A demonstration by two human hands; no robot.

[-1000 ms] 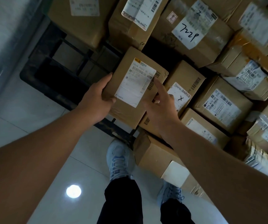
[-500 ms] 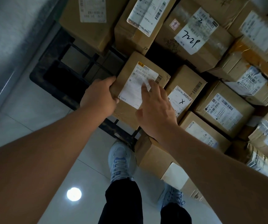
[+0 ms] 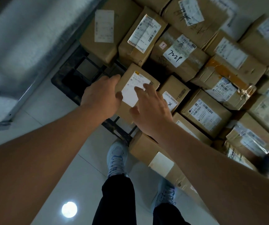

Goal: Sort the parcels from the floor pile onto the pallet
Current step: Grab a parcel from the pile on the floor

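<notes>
the step in hand seems to be the placing of one cardboard parcel (image 3: 136, 88) onto the black pallet (image 3: 75, 75), at its open corner beside the other stacked boxes. the left hand (image 3: 100, 96) grips the parcel's left edge, fingers curled round it. the right hand (image 3: 151, 111) lies above its white label, fingers nearly straight — touching the top. next move, i judge: push it snug against the box marked x (image 3: 173, 95), just right of the right hand — then let go.

I see the parcel (image 3: 137, 88) lying on the pallet (image 3: 68, 78) at its near edge, my left hand (image 3: 101, 96) on its left side, my right hand (image 3: 151, 114) on top. More boxes (image 3: 206, 116) crowd right and behind it; another box (image 3: 148, 151) sits on the floor (image 3: 52, 184) beside my shoes (image 3: 116, 158).
</notes>
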